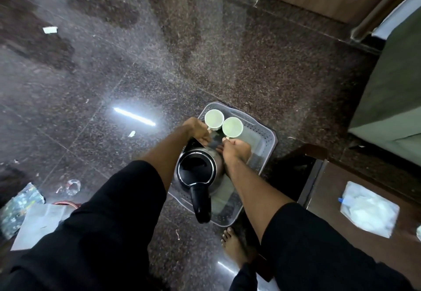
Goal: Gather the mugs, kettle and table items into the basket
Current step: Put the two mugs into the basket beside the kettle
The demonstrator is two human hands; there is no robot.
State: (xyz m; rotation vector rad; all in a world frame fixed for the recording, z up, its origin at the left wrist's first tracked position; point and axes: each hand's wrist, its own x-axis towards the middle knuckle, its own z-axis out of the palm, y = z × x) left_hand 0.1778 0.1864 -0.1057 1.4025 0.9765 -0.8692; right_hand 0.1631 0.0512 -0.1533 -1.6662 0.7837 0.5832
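The kettle [200, 172] sits in the basket [265, 145]; left hand [198, 131] and right hand [235, 148] each grip a mug's handle, lowering them in; a packet [369, 208] remains on the counter [330, 190].

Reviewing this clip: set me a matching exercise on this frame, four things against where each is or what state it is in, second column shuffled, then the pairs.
Things:
1. kettle
2. left mug
3. right mug
4. plastic packet

Places or states:
A. held by the right hand at its handle
B. standing in the near part of the basket, handle toward the camera
C. lying on the wooden table at right, outside the basket
D. held by the left hand at its handle

Pairs: 1-B, 2-D, 3-A, 4-C
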